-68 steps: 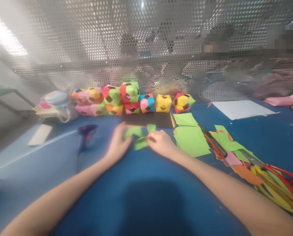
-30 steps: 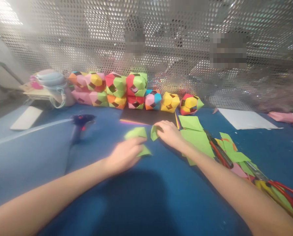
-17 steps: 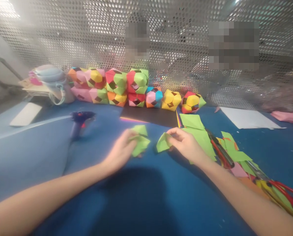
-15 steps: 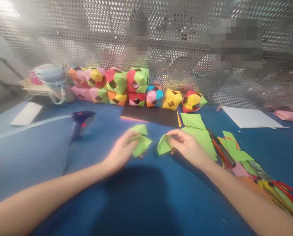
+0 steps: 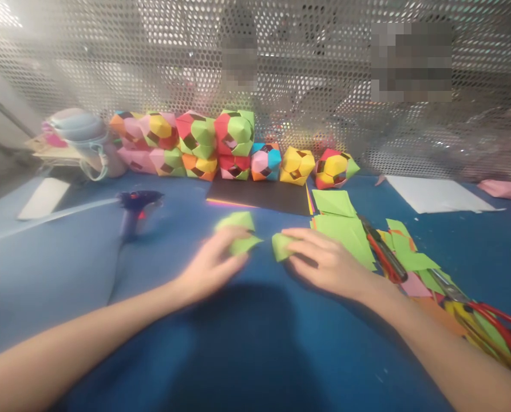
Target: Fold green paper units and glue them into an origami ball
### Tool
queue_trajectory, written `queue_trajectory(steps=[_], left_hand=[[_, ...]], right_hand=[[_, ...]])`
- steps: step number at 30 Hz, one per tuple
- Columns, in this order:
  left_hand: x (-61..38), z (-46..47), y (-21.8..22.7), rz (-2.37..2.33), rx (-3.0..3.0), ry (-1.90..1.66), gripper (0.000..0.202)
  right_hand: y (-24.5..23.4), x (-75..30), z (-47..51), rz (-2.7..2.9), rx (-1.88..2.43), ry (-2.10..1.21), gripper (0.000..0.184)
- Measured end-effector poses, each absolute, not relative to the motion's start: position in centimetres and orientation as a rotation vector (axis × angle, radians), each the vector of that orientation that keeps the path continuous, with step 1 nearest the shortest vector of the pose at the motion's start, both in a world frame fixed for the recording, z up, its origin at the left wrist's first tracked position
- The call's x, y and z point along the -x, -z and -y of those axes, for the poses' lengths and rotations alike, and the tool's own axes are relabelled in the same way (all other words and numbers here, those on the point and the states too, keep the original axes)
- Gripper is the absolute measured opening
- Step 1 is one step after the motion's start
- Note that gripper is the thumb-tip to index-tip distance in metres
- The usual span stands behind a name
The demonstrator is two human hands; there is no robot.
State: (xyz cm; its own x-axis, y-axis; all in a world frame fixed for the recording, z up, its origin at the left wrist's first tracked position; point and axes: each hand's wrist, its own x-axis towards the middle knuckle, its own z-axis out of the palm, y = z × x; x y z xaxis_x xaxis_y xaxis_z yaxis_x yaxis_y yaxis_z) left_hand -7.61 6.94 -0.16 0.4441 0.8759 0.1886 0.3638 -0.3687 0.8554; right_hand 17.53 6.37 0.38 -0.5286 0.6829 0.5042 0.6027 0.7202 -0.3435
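Note:
My left hand is closed on folded green paper pieces just above the blue table. My right hand lies close to the right of it, fingers pressed on another folded green paper piece that pokes out to the left. The two green pieces sit a short gap apart. Both hands are slightly blurred.
A row of coloured paper balls lines the perforated screen. A black sheet, a green paper stack, red-handled scissors, paper scraps and a blue glue gun lie around. People sit behind the screen.
Both hands have lowered toward the table. My right hand has turned palm down over its green piece, and my left hand has folded its fingers further round its pieces.

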Motion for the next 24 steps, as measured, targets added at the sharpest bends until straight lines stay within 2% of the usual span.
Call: queue_trajectory(steps=[4, 11, 16, 24], left_hand=[[7.9, -6.7, 0.7, -0.922, -2.418, -0.682, 0.033], [7.2, -6.1, 0.5, -1.149, -2.515, -0.702, 0.034], [7.2, -6.1, 0.9, -1.170, -2.632, -0.623, 0.034], [7.4, -6.3, 1.1, -1.078, -2.720, -0.511, 0.046]], right_hand=[[-0.6, -18.1, -6.4, 2.436, 1.046, -0.178, 0.011], [-0.4, -17.9, -6.8, 2.389, 1.409, -0.366, 0.039], [0.3, -17.6, -6.7, 2.375, 1.361, -0.350, 0.037], [0.1, -17.7, -6.7, 2.420, 1.268, -0.379, 0.038]])
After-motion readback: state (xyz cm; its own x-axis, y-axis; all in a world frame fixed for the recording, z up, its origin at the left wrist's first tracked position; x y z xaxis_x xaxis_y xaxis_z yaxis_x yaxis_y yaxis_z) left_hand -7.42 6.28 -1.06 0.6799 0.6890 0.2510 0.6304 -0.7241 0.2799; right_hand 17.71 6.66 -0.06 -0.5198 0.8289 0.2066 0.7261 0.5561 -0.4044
